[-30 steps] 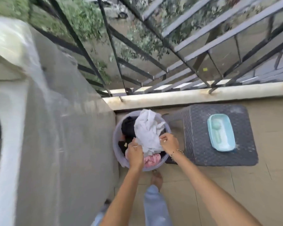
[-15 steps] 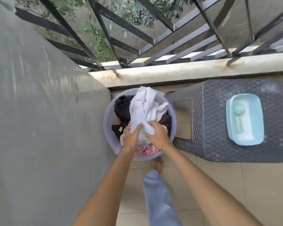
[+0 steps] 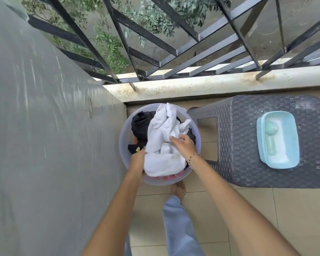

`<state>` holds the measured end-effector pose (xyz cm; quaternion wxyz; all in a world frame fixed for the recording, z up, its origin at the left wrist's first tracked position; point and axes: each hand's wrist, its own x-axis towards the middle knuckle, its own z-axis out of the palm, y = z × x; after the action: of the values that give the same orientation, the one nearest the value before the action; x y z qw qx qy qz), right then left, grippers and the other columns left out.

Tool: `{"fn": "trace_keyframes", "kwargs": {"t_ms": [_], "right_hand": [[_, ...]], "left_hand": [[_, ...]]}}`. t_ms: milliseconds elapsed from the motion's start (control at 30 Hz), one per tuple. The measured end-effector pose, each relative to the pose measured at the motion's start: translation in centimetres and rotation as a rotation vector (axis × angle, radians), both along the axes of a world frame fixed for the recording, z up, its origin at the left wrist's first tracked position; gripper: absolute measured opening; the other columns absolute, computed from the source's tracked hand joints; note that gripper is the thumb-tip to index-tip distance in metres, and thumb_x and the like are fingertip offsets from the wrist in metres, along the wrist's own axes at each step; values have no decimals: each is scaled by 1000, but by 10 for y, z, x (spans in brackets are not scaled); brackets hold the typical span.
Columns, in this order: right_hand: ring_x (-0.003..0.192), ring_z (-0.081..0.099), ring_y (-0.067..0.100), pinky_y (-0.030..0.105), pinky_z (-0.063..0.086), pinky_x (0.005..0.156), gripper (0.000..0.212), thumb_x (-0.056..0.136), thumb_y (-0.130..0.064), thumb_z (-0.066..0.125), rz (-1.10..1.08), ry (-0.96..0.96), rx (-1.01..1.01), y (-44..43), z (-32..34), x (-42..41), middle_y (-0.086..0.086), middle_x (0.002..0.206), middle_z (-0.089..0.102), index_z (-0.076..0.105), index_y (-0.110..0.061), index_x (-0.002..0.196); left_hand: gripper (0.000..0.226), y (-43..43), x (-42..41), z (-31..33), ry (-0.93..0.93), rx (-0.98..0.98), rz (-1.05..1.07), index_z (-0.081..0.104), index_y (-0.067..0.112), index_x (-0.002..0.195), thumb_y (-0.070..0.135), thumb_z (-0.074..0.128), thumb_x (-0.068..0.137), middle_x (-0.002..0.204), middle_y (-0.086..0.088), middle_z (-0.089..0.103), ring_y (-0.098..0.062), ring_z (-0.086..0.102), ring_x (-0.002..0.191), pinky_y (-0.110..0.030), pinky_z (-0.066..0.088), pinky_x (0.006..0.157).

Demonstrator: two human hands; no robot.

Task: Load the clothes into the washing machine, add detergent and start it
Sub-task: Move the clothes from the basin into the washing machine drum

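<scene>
A round pale lilac laundry basket (image 3: 122, 145) stands on the tiled floor in the corner by the grey wall. It holds a white garment (image 3: 163, 137) on top, a black garment (image 3: 139, 126) at the left and something pink (image 3: 171, 176) at the near rim. My left hand (image 3: 137, 159) grips the white garment's near left edge. My right hand (image 3: 183, 145) closes on the white cloth near the basket's right side. A light blue tub of white detergent powder (image 3: 277, 156) with a green scoop (image 3: 271, 132) sits on a stool.
A dark grey woven plastic stool (image 3: 238, 145) stands right of the basket. A grey wall (image 3: 44, 145) fills the left. A low ledge (image 3: 211, 85) with black metal railing (image 3: 174, 47) closes the far side. My bare foot (image 3: 178, 189) and blue trouser leg are just behind the basket.
The view has tilted down and the washing machine at the left has left the frame. My hands have spread apart on the white garment, gathering more of it.
</scene>
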<state>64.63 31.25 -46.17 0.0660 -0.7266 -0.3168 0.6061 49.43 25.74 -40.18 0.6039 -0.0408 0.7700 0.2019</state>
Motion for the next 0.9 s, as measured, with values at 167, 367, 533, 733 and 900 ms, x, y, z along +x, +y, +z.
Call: {"fn": "trace_keyframes", "kwargs": {"t_ms": [167, 367, 533, 733, 900], "right_hand": [[133, 38, 29, 48, 34, 110, 127, 49, -65, 75, -191, 176, -104, 8, 12, -9, 6, 152, 27, 5, -27, 148], [107, 55, 25, 35, 48, 92, 45, 84, -16, 63, -147, 253, -25, 8, 21, -15, 7, 127, 55, 50, -19, 127], [115, 57, 37, 49, 43, 102, 47, 64, -37, 70, -534, 491, -33, -9, 41, -6, 13, 114, 65, 68, -11, 103], [110, 59, 32, 42, 47, 96, 65, 80, -56, 58, -657, 722, -91, -25, 106, 4, 18, 124, 60, 59, -7, 122], [82, 63, 14, 26, 53, 72, 34, 94, -40, 48, -472, 597, 18, -23, 196, -7, 9, 93, 65, 64, -9, 93]], "left_hand": [[49, -2, -18, 31, -359, 47, 5, 55, 11, 48, 1, 34, 91, 41, 2, 50, -11, 51, 39, -13, 39, 38], [54, 3, -31, 46, -190, 219, 114, 59, 12, 44, 5, 35, 92, 34, 2, 51, -13, 54, 35, -11, 39, 33], [38, -13, -43, 37, 144, 413, 347, 57, -3, 112, 22, 42, 88, 76, 0, 60, -12, 57, 63, -17, 49, 47], [60, 2, -16, 85, 195, 512, 183, 45, 25, 128, 57, 60, 79, 126, 3, 57, -17, 58, 111, -41, 50, 95], [83, 17, 10, 144, 13, 608, -182, 40, 29, 139, 66, 68, 71, 136, 3, 53, -17, 57, 119, -45, 47, 102]]}}
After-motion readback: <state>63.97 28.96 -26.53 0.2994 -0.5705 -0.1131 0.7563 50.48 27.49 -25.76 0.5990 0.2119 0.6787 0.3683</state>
